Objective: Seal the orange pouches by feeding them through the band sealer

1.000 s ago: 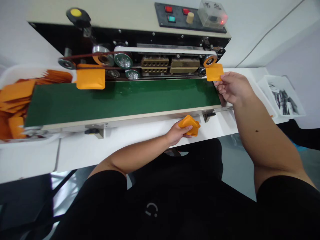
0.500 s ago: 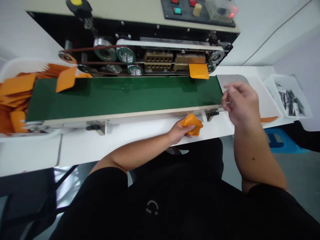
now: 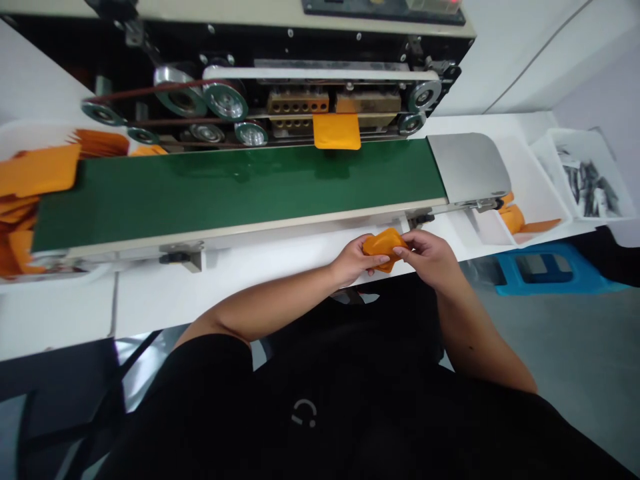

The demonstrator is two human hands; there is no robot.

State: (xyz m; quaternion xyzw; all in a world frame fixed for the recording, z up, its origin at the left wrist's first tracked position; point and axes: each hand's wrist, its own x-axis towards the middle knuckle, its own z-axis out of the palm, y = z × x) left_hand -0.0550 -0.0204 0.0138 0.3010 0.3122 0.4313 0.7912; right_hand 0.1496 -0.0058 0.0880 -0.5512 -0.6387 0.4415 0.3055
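My left hand is closed round a few orange pouches, thumb on top, just in front of the conveyor's near edge. My right hand pinches the right edge of the same pouches between thumb and fingers. Another orange pouch hangs by its top edge in the band sealer, over the far side of the green conveyor belt. At the belt's left end, an orange pouch lies on a heap of similar ones.
A white bin full of orange pouches stands at the left. On the right are a white tray with orange pouches and a white bin of small dark and silver packets. A blue stool stands below the table.
My right hand has come down from the belt's right end to the pouches in my left hand. The pouch in the sealer has travelled left, and another has left the belt's left end.
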